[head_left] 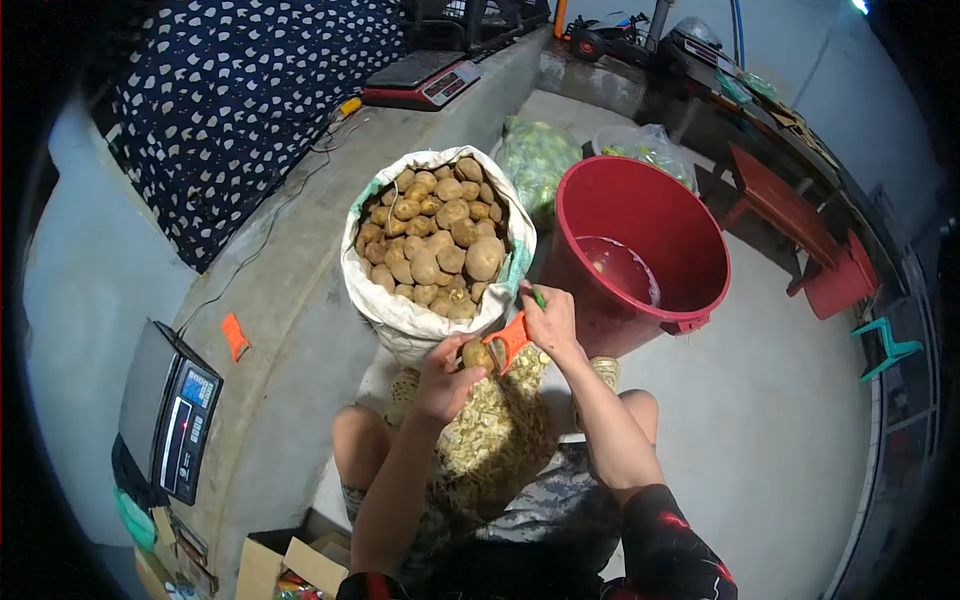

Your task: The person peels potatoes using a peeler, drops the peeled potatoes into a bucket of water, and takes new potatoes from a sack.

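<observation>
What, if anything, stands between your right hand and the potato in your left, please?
Only the orange peeler that the right hand holds, its head close against the potato in the left hand. Nothing else is visible between them.

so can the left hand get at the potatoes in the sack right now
Probably yes: the sack stands open just beyond the left hand, leaving its potatoes exposed. That hand holds a single potato against the peeler, though, so its fingers would likely need freeing first.
</observation>
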Tool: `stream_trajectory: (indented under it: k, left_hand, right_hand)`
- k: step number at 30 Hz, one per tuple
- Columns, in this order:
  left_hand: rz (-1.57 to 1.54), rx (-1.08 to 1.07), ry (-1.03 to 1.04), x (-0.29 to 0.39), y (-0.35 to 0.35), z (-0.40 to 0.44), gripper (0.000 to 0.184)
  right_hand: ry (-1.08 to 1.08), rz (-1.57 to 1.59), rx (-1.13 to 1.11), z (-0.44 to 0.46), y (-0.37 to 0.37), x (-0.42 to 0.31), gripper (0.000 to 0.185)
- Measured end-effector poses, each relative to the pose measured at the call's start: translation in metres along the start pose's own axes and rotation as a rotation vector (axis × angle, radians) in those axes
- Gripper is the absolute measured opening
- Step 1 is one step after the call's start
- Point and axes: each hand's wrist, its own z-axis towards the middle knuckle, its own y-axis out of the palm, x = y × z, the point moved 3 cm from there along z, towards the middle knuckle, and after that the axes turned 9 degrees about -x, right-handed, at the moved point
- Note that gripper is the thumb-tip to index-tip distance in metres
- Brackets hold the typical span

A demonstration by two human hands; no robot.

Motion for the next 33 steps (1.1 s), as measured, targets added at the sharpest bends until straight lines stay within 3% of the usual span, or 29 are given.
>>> stream_trajectory:
  k: [1,3,6,10,12,13,16,17,19,20,23,24,25,27,29,30,33]
  left_hand:
    - [0.146,-0.034,0.123,0.002,0.003,-0.004,0.053]
    - [-0.01,0.145,-0.055,-0.004,-0.001,-0.006,0.054]
    - [0.046,0.147,-0.172,0.007,0.0,-0.009,0.057]
    - [0.142,0.068,-0.108,0.011,0.001,-0.013,0.058]
    - [0.006,0.041,-0.119,0.018,0.012,-0.016,0.058]
    - [0.007,0.047,-0.119,0.022,0.013,-0.018,0.058]
    - [-0.125,-0.126,-0.068,0.027,0.017,-0.017,0.055]
    - [-0.125,-0.128,-0.068,0.022,0.014,-0.016,0.055]
    - [-0.213,0.061,-0.068,0.011,0.004,-0.013,0.057]
    - [-0.11,0.073,-0.077,0.009,0.005,-0.013,0.057]
    - [-0.131,0.031,-0.06,0.013,0.014,-0.014,0.057]
    - [-0.239,-0.055,-0.063,0.024,0.019,-0.013,0.055]
    - [-0.235,-0.054,-0.058,0.024,0.019,-0.014,0.055]
    - [-0.248,-0.085,-0.047,0.022,0.017,-0.015,0.054]
    - [-0.174,-0.007,-0.076,0.018,0.018,-0.013,0.054]
    - [-0.163,0.01,-0.07,0.019,0.022,-0.012,0.054]
    - [-0.248,-0.027,-0.052,0.016,0.016,-0.016,0.053]
  right_hand:
    - [-0.091,-0.03,-0.009,0.001,0.001,-0.005,0.039]
    - [-0.178,-0.063,-0.014,0.001,0.001,-0.012,0.038]
    - [-0.139,-0.186,-0.065,-0.002,-0.004,-0.032,0.036]
    - [-0.266,-0.251,-0.048,-0.003,-0.006,-0.041,0.037]
    - [-0.359,-0.227,-0.016,0.004,-0.005,-0.026,0.035]
    - [-0.359,-0.223,-0.021,0.007,-0.006,-0.018,0.035]
    - [0.097,-0.106,-0.123,0.02,-0.02,-0.006,0.023]
    - [0.096,-0.106,-0.121,0.018,-0.021,-0.01,0.023]
    - [-0.2,-0.153,-0.095,0.009,-0.016,-0.029,0.019]
    - [-0.342,-0.249,-0.003,-0.001,-0.022,-0.057,0.021]
    - [-0.331,-0.228,0.059,0.004,-0.024,-0.047,0.017]
    - [-0.175,-0.251,0.029,0.011,-0.026,-0.033,0.021]
    - [-0.189,-0.29,0.057,0.013,-0.028,-0.028,0.025]
    - [-0.018,-0.032,-0.003,0.012,-0.027,-0.024,0.023]
    - [-0.135,-0.115,-0.159,0.003,-0.03,-0.052,0.018]
    - [-0.341,-0.317,-0.049,-0.004,-0.032,-0.067,0.018]
    - [-0.229,-0.139,0.028,0.007,-0.028,-0.038,0.019]
